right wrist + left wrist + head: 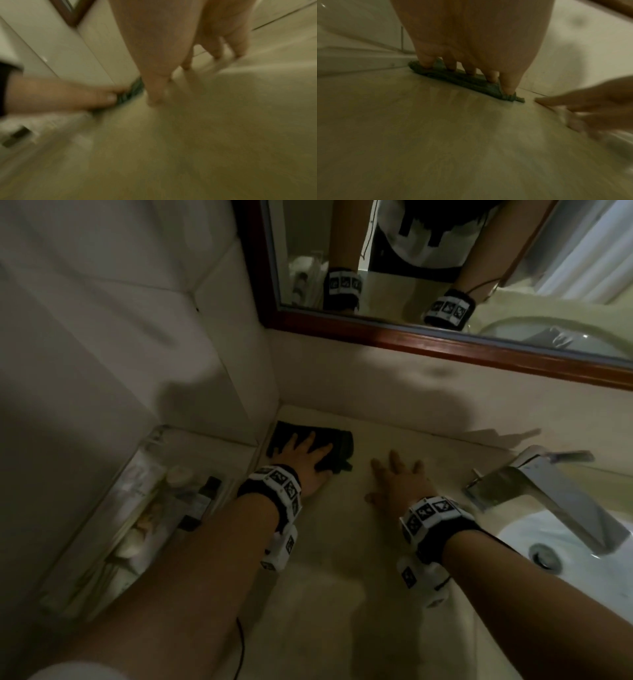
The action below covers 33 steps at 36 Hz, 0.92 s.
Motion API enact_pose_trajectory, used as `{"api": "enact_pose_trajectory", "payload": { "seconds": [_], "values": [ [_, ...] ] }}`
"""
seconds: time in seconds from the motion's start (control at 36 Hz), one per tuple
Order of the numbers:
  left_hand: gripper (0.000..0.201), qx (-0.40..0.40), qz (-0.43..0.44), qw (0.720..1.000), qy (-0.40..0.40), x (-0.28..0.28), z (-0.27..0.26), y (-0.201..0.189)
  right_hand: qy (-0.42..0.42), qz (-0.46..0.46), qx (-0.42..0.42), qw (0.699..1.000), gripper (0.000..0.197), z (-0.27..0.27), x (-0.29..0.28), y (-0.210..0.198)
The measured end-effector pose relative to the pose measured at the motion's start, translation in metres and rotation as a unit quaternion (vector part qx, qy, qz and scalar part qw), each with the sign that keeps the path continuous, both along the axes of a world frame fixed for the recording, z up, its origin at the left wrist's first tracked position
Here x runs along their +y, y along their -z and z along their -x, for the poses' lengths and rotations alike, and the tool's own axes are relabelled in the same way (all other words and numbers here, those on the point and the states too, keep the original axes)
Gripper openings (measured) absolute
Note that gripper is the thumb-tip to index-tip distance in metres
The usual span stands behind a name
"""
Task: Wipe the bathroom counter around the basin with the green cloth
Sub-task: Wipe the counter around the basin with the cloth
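Observation:
The green cloth (337,445) lies folded in the back left corner of the beige counter (318,559), against the wall. My left hand (305,455) lies flat on the cloth with its fingers spread, pressing it down. In the left wrist view the fingertips (491,77) sit on top of the cloth (471,82). My right hand (397,479) rests flat on the bare counter just right of the cloth, fingers straight, holding nothing. In the right wrist view its fingertips (154,97) touch the counter beside the cloth (135,88). The white basin (534,529) is at the right edge.
A chrome tap (548,491) stands behind the basin, with the drain (544,556) below it. A wood-framed mirror (428,337) hangs above the back wall. Left of the counter, a lower ledge holds small bottles (202,501) and toiletries.

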State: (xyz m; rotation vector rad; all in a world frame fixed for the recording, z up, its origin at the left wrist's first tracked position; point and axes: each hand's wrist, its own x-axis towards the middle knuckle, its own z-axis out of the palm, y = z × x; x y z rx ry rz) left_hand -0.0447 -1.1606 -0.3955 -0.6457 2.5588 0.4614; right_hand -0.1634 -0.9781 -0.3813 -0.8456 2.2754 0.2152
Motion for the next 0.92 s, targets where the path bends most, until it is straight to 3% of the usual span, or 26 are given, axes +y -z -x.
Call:
{"api": "enact_pose_trajectory", "payload": {
  "seconds": [0.28,0.44,0.75,0.92],
  "values": [
    [0.058,0.025,0.014,0.998,0.064,0.025,-0.059,0.003,-0.006,0.024,-0.01,1.0,0.097,0.002,-0.01,0.008],
    [0.055,0.002,-0.003,0.998,0.065,0.012,-0.048,0.007,-0.006,0.01,-0.012,1.0,0.098,0.002,-0.011,0.002],
    [0.043,0.107,-0.028,0.992,-0.055,-0.028,0.021,0.019,-0.008,0.01,-0.014,1.0,0.1,0.005,-0.011,0.007],
    [0.042,0.143,-0.047,0.983,-0.106,-0.027,0.029,0.024,-0.008,0.004,-0.02,1.0,0.102,0.008,-0.013,0.01]
  ]
}}
